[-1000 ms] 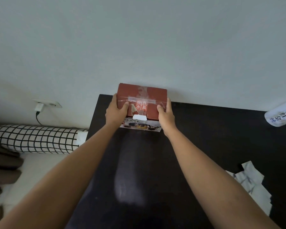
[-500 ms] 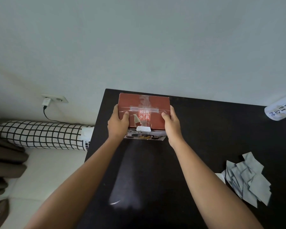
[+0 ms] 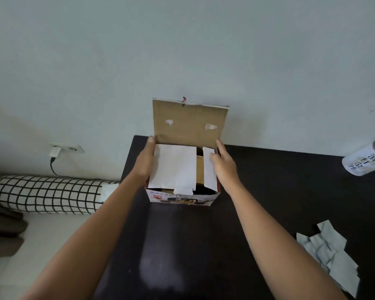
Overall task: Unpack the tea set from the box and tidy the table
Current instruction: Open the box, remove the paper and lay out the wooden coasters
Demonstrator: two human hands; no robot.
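The tea set box [image 3: 182, 199] stands near the back left corner of the black table [image 3: 268, 191]. Its brown lid [image 3: 189, 124] is flipped up against the wall. A wide white inner flap [image 3: 173, 167] covers most of the opening, and the contents below stay dark and hidden. My left hand [image 3: 145, 161] lies flat against the box's left side, fingers straight. My right hand [image 3: 224, 164] is at the right side, thumb and fingers pinching the narrow right inner flap [image 3: 208, 172].
A white canister [image 3: 364, 161] with dark lettering lies at the table's far right. Several grey paper scraps [image 3: 327, 254] are spread near the right front. A checked bolster [image 3: 46, 193] lies left of the table, below a wall socket [image 3: 65, 148].
The box was shut and held by both hands at its sides. Now its lid stands open against the wall, the inner flaps show, and the box sits closer to me.
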